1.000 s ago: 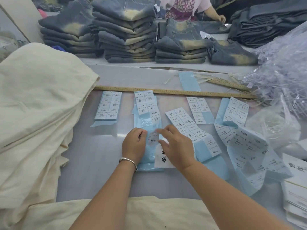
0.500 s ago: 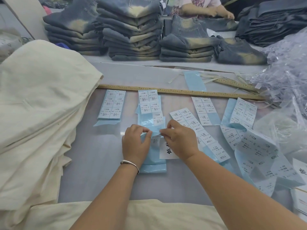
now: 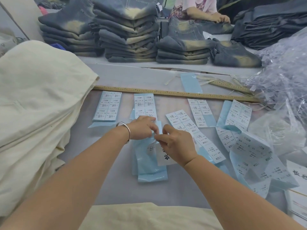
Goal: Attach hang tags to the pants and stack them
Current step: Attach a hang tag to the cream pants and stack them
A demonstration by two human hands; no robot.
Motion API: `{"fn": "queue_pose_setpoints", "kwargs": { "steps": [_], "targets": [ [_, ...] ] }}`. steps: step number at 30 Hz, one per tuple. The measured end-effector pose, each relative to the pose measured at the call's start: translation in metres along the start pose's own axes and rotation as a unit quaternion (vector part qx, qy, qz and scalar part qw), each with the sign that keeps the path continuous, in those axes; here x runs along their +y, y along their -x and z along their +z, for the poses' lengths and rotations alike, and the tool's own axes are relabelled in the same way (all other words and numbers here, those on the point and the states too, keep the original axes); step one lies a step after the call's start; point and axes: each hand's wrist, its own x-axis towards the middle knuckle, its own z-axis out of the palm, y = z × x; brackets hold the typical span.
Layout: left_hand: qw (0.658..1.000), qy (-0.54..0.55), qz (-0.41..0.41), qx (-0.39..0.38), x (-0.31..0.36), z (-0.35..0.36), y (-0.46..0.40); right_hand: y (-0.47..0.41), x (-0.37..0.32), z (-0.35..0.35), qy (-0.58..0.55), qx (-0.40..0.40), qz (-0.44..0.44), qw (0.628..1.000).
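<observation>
Both hands meet over a blue-backed strip of size stickers [image 3: 150, 165] in the middle of the table. My left hand [image 3: 144, 128], with a silver bangle at the wrist, pinches the strip's backing. My right hand [image 3: 177, 143] pinches a small white sticker curling off the backing. Under my right hand lies a white hang tag [image 3: 163, 157] with black lettering. Cream pants [image 3: 33, 113] are piled at the left, and another cream pair [image 3: 146, 216] lies at the near edge.
More sticker sheets [image 3: 108, 107] lie in a row below a long wooden ruler [image 3: 166, 93]. Loose sheets [image 3: 249, 153] and hang tags [image 3: 299, 173] crowd the right, beside clear plastic bags [image 3: 285, 83]. Folded jeans stacks [image 3: 129, 34] stand behind; another person's hands [image 3: 219, 18] work there.
My left hand has risen off the strip and moved up and right to meet my right hand. A sticker is now curled free of the backing between the fingers.
</observation>
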Motion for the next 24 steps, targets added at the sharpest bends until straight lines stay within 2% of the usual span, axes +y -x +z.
{"fn": "queue_pose_setpoints", "kwargs": {
  "steps": [5,10,14,20,22,24],
  "targets": [
    [0.990,-0.137,0.000,0.024,0.005,-0.007,-0.008,0.000,0.006,0.001,0.017,0.023,0.014,1.000],
    [0.963,-0.269,-0.020,0.003,0.007,-0.017,-0.017,-0.006,0.008,0.001,0.060,0.023,0.003,0.998],
    [0.951,-0.309,-0.019,0.024,0.005,-0.018,-0.025,-0.003,0.001,-0.003,0.096,0.027,0.020,0.995],
    [0.909,-0.402,0.024,0.108,-0.006,0.011,-0.031,0.016,-0.038,-0.032,0.083,0.020,0.172,0.981],
    [0.901,-0.404,0.037,0.151,-0.009,0.022,-0.027,0.027,-0.050,-0.049,0.030,0.016,0.251,0.967],
    [0.906,-0.385,0.043,0.172,-0.009,0.029,-0.022,0.038,-0.056,-0.066,-0.067,0.000,0.339,0.938]
  ]
}}
